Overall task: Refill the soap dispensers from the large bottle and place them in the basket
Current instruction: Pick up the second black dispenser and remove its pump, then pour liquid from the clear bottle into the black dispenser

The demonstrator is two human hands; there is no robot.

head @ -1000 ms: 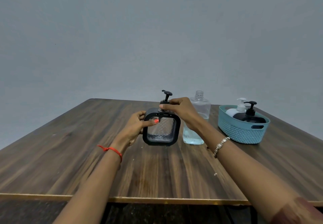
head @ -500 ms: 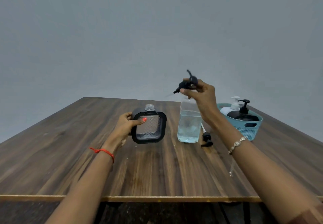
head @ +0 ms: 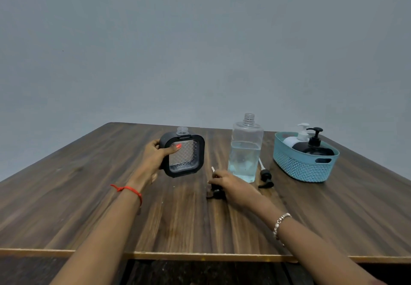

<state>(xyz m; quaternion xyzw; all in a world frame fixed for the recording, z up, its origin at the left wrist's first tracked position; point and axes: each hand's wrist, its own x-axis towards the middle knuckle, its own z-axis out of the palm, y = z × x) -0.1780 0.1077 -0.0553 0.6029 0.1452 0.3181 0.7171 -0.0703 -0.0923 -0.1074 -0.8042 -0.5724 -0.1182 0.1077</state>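
Note:
A square black-framed soap dispenser (head: 185, 154) with a clear textured face stands on the table, its neck uncapped. My left hand (head: 155, 156) grips its left side, thumb across the front. My right hand (head: 229, 184) rests low on the table, fingers on a black pump head (head: 214, 193) whose white tube sticks up. The large clear bottle (head: 244, 151), about half full of pale blue liquid and uncapped, stands just right of my right hand. A teal basket (head: 304, 164) at the right holds a white dispenser (head: 297, 137) and a black dispenser (head: 317, 146).
A second black pump head (head: 265, 177) with a white tube lies between the large bottle and the basket. The wooden table (head: 89, 195) has its front edge close to me. A plain grey wall stands behind.
My right hand unscrewed the pump, lifted it off the square dispenser and brought it down to the table in front of the large bottle. My left hand kept hold of the dispenser.

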